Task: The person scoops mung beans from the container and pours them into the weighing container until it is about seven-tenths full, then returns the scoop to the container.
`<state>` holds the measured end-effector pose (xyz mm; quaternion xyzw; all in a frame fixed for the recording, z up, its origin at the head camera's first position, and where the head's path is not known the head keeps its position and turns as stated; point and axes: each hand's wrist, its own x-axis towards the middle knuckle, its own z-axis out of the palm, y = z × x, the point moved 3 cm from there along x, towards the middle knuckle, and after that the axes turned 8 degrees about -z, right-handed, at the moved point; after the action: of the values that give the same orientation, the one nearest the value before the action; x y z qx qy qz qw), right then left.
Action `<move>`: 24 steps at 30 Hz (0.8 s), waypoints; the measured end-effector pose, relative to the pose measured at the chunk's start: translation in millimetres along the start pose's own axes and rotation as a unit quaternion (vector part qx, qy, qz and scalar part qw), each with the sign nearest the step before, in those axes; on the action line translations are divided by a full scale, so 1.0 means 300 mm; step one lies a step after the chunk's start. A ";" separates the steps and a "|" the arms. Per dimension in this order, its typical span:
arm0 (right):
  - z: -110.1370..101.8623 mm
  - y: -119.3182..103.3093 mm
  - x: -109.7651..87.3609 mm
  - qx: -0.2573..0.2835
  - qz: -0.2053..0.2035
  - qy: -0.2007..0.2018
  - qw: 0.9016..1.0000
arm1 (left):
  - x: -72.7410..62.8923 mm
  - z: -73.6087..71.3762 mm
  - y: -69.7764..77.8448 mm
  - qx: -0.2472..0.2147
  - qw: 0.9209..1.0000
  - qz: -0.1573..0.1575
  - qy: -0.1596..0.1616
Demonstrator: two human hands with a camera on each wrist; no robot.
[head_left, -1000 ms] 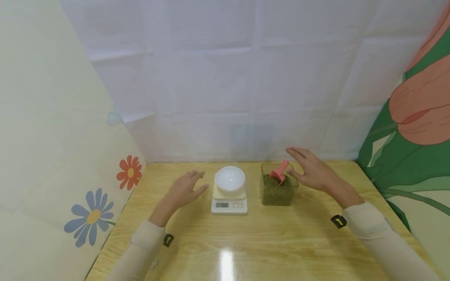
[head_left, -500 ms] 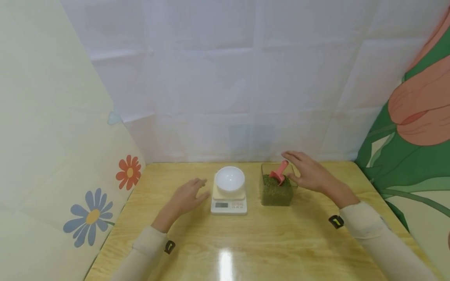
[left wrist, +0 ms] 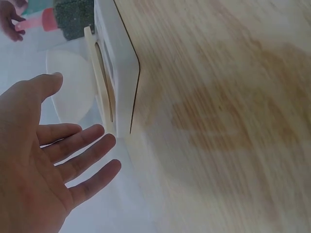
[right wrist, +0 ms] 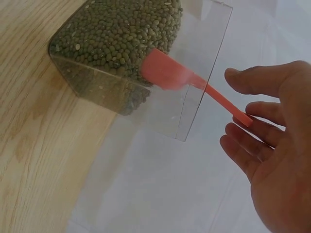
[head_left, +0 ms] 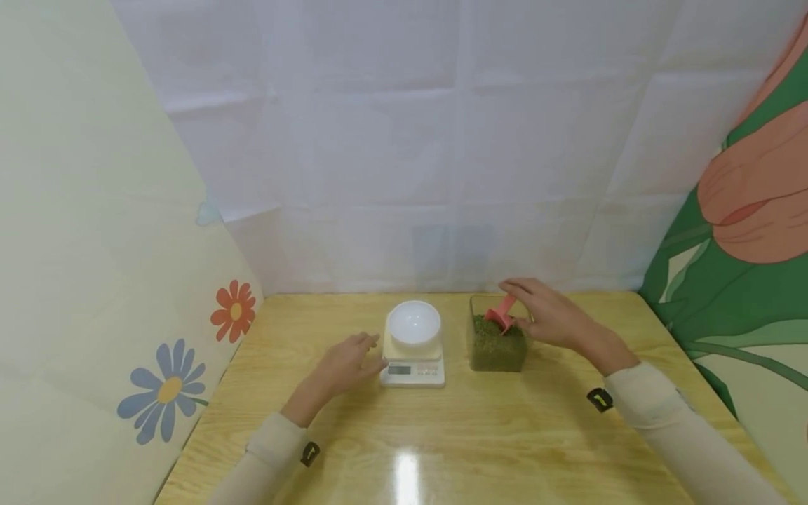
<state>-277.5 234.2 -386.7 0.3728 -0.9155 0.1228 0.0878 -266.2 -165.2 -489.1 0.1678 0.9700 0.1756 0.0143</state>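
A white bowl (head_left: pixel 414 324) sits on a small kitchen scale (head_left: pixel 413 376) with a cream top. My left hand (head_left: pixel 346 363) is just left of the scale, fingers spread and holding nothing; whether the thumb touches the scale I cannot tell. To the right stands a clear square container (right wrist: pixel 167 114) partly filled with green mung beans (right wrist: pixel 116 34). A pink scoop (right wrist: pixel 165 70) lies tilted in the beans, its handle rising past the rim. Around that handle is my right hand (head_left: pixel 550 317), with the fingers at the handle's end and the thumb apart from it.
The wooden table (head_left: pixel 492 435) ends at a white sheet (head_left: pixel 366 154) behind the scale and container. Flower-printed panels stand at the left (head_left: pixel 82 280) and right (head_left: pixel 745 294).
My right hand has moved left and slightly down to the scoop's handle. The left hand has moved right and down, closer to the scale. Bowl, container and scoop appear unmoved.
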 end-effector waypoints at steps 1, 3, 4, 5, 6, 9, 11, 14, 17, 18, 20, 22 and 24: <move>0.002 0.000 0.000 -0.003 -0.003 0.000 1.000 | -0.002 0.004 0.000 0.001 1.000 -0.004 -0.004; 0.007 -0.001 0.000 -0.011 -0.010 0.002 1.000 | -0.004 0.014 -0.001 0.006 1.000 -0.009 -0.009; 0.009 -0.002 0.001 -0.016 -0.016 0.006 1.000 | -0.003 0.019 -0.002 0.010 1.000 -0.011 -0.010; 0.010 -0.003 0.001 -0.021 -0.022 0.009 0.999 | -0.003 0.025 -0.002 0.015 1.000 -0.014 -0.012; 0.011 -0.005 0.001 -0.025 -0.027 0.013 0.999 | -0.001 0.031 -0.003 0.024 0.999 -0.015 -0.015; 0.015 -0.009 0.003 -0.035 -0.041 0.021 0.998 | 0.000 0.048 -0.003 0.038 0.999 -0.015 -0.021; 0.021 -0.010 0.008 -0.041 -0.048 0.023 0.998 | -0.001 0.058 -0.001 0.039 0.999 -0.011 -0.025; 0.031 -0.008 0.014 -0.054 -0.052 0.018 0.997 | -0.007 0.067 0.003 0.033 0.999 -0.001 -0.021; 0.037 -0.007 0.018 -0.067 -0.061 0.021 0.996 | -0.011 0.078 0.004 0.036 0.999 0.007 -0.016; 0.038 -0.008 0.020 -0.072 -0.065 0.025 0.995 | -0.012 0.083 0.004 0.038 0.999 0.008 -0.016; 0.040 -0.009 0.022 -0.079 -0.074 0.034 0.994 | -0.014 0.093 0.003 0.038 0.999 0.009 -0.018; 0.042 -0.011 0.025 -0.086 -0.085 0.041 0.992 | -0.016 0.101 0.003 0.031 0.999 0.009 -0.024; 0.044 -0.015 0.028 -0.094 -0.093 0.044 0.990 | -0.017 0.106 0.003 0.017 0.999 0.009 -0.030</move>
<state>-281.3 221.8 -396.4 0.4411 -0.8794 0.0442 0.1737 -258.4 -155.3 -518.8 0.1823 0.9702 0.1545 0.0390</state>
